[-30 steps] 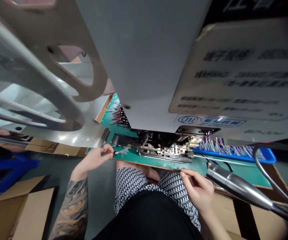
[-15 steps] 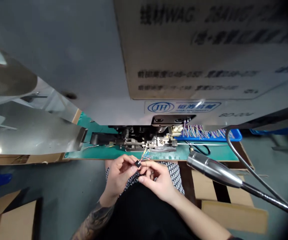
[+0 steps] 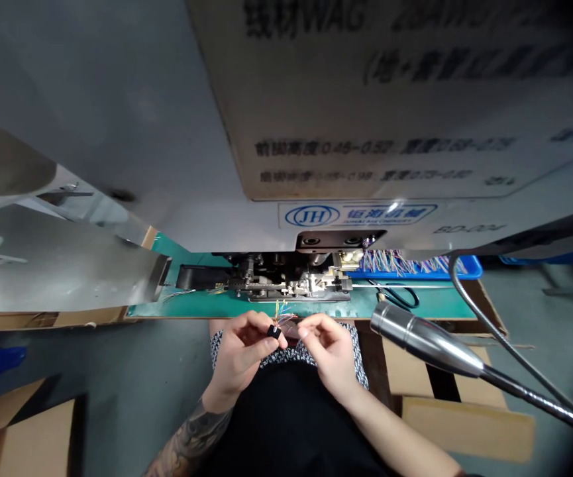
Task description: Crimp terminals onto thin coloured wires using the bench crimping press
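While the left hand [image 3: 244, 344] grips it between thumb and fingers, the small, black, box-shaped piece with a pale mark on its face [image 3: 274, 333] sits above the person's lap, near the front edge of the smooth green tabletop [image 3: 207, 305]. From its far side spreads a loose fan of thin coloured wires [image 3: 282, 309], yellow, blue and red among them, pointing toward the table and to the right.

The left forearm, covered in a dark tattoo, slants up from the lower left, with the wrist bent inward. The right hand [image 3: 328, 344] comes from the opposite side, its thumb and forefinger brought together beside the red wire ends; whether it pinches one, I cannot tell. Both hands are well below the pale grey, flat-sided machine housing [image 3: 157, 132].

Beyond them lies a low mechanism of shiny metal parts [image 3: 311, 285]. To its right are a glossy blue plastic tray [image 3: 473, 267] of bundled multicoloured wires and a polished, tapering silver lamp head [image 3: 425, 339] on a flexible metal neck.
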Available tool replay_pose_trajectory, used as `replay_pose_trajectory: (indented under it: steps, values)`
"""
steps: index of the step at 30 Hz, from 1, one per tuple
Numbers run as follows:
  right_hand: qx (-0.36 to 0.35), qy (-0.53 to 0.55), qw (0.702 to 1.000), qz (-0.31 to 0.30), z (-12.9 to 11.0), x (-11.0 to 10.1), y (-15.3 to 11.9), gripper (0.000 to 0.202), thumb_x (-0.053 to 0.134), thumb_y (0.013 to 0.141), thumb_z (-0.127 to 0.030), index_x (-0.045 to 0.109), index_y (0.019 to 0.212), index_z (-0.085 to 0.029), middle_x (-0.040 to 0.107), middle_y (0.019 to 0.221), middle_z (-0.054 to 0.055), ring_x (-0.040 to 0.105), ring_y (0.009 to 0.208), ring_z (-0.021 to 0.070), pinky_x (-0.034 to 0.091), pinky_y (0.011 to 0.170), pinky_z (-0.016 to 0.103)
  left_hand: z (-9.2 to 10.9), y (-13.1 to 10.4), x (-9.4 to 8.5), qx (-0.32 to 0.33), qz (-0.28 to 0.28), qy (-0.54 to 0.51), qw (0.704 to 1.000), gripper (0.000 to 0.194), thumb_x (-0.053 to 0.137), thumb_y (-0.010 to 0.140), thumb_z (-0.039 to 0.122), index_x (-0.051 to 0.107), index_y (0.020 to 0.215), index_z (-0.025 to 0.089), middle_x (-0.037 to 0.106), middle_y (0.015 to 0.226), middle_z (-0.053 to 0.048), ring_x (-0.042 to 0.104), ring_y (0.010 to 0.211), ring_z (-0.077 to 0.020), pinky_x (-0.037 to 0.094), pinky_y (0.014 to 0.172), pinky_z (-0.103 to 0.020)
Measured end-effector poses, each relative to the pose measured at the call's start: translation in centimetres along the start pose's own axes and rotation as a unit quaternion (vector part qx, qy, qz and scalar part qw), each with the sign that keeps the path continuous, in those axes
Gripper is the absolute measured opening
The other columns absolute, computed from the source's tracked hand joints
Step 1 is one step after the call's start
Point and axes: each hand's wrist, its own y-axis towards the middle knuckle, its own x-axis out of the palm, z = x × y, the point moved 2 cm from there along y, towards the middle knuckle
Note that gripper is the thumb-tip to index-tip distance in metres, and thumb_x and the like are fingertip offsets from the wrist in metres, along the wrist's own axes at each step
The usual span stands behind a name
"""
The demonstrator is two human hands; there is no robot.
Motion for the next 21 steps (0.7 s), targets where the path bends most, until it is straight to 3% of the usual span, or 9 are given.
replay_pose_trajectory:
  steps: [2,6,9,13,17,21]
  values:
    - [-0.059,-0.048,0.996,0.038,-1.3,-0.7,-0.5,0.012,0.078,0.095,-0.030,0.078,0.087,-0.021,0.067,0.070,0.000,0.053,0.058,0.0137,0.044,0.055,0.026,0.4,-0.1,-0.2,0.026,0.003,0.052,0.998,0.021,0.096,0.081,0.029,0.075,0.081,0.025,0.076,0.077,-0.002,0.073,0.072,-0.0214,0.059,0.072,-0.038]
    - [-0.126,-0.107,0.986,-0.010,-4.4,-0.7,-1.1,0.011,0.076,0.093,-0.019,0.083,0.084,-0.020,0.069,0.062,0.001,0.057,0.052,0.0140,0.046,0.054,0.027,1.2,-0.2,-0.3,0.128,0.019,0.183,0.975,0.021,0.097,0.079,0.023,0.077,0.080,0.030,0.075,0.076,0.000,0.072,0.076,-0.0233,0.064,0.082,-0.046]
    - [-0.071,-0.068,0.994,-0.046,-4.9,0.0,-1.1,0.013,0.078,0.095,-0.025,0.087,0.089,-0.018,0.072,0.061,0.003,0.054,0.044,0.0123,0.043,0.046,0.025,1.8,-0.3,0.2,0.260,0.012,0.290,0.921,0.022,0.092,0.084,0.016,0.079,0.090,0.032,0.075,0.075,0.004,0.071,0.071,-0.0207,0.067,0.090,-0.052]
    - [0.039,0.008,0.999,-0.022,-3.5,0.4,-0.9,0.025,0.088,0.089,-0.042,0.087,0.092,-0.017,0.073,0.060,0.003,0.050,0.039,0.0102,0.038,0.038,0.022,2.3,-0.9,0.8,0.415,-0.032,0.412,0.811,0.024,0.080,0.090,0.001,0.078,0.101,0.022,0.082,0.095,-0.001,0.078,0.082,-0.0190,0.072,0.084,-0.044]
    - [0.090,-0.019,0.996,-0.004,-3.1,-0.1,-0.5,0.031,0.090,0.086,-0.048,0.086,0.086,-0.018,0.070,0.058,0.002,0.053,0.041,0.0101,0.039,0.039,0.020,2.7,-1.4,0.8,0.460,-0.098,0.484,0.738,0.017,0.069,0.098,0.002,0.077,0.110,0.012,0.083,0.107,-0.012,0.079,0.104,-0.0256,0.072,0.090,-0.045]
    - [0.098,-0.021,0.995,-0.028,-3.6,-0.4,0.0,0.041,0.078,0.097,-0.053,0.080,0.076,-0.018,0.072,0.060,0.003,0.054,0.041,0.0098,0.042,0.040,0.020,3.0,-1.4,0.7,0.471,-0.112,0.515,0.708,0.018,0.067,0.099,0.003,0.076,0.112,0.009,0.084,0.106,-0.015,0.079,0.107,-0.0278,0.072,0.090,-0.046]
